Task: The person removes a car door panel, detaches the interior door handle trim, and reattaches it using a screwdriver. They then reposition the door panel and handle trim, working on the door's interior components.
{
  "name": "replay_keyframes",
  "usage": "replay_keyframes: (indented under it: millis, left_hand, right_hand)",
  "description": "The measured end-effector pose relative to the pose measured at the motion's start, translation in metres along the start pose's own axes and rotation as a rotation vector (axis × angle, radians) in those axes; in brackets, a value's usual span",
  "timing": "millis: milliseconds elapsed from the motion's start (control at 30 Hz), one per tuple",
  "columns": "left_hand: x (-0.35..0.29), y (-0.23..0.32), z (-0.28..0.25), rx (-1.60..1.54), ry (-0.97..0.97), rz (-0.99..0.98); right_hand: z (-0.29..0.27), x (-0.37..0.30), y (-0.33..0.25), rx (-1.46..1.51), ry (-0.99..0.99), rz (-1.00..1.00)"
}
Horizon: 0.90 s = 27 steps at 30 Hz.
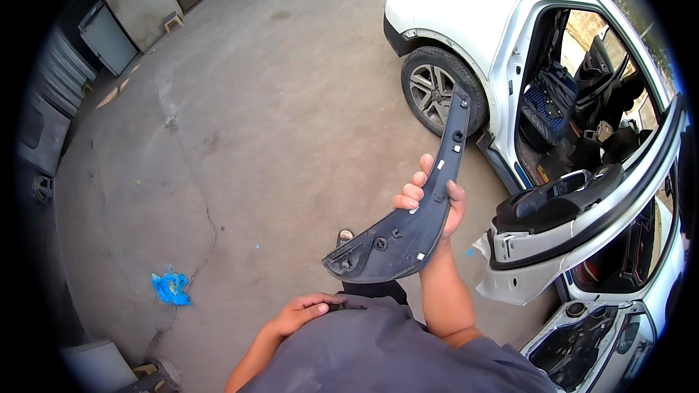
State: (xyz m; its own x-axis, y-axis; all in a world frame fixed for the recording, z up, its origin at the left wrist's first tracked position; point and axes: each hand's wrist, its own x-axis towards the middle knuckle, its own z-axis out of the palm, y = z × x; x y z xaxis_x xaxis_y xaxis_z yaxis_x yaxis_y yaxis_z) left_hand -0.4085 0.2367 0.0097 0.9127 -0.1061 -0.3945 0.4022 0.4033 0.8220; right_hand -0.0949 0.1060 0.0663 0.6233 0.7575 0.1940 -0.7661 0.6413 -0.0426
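A: ok so what's the floor (291,94) like in that yard?

B: greyish-brown, looks like concrete, kinda stained. There's a crack (211,222) wandering down just right of the crumpled blue sheet (171,287).

A: anything else sitting on it?

B: yep, a small stool (172,20) way out beyond the blue sheet, a tiny blue scrap (257,247) to the sheet's right and a bit farther out, and well right of and beyond the sheet, a white car's wheel (435,93).
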Motion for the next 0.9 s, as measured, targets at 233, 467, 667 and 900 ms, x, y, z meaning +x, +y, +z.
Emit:
replay_keyframes:
  millis: [233,467,667,900]
  left_hand:
    - [0.086,0.104,-0.052,-0.166,0.213,0.183]
    - [0.18,0.19,-0.079,-0.002,0.171,0.09]
    - [0.273,0.237,-0.141,0.316,-0.102,-0.027]
    - [0.396,0.337,-0.127,0.943,-0.665,0.072]
  right_hand:
    - [-0.019,0.084,-0.027,0.068,0.089,-0.043]
    - [-0.035,0.129,-0.047,-0.023,0.309,-0.134]
    - [-0.053,0.167,-0.058,-0.175,0.617,-0.38]
    - [-0.058,0.184,-0.086,-0.076,0.746,-0.755]
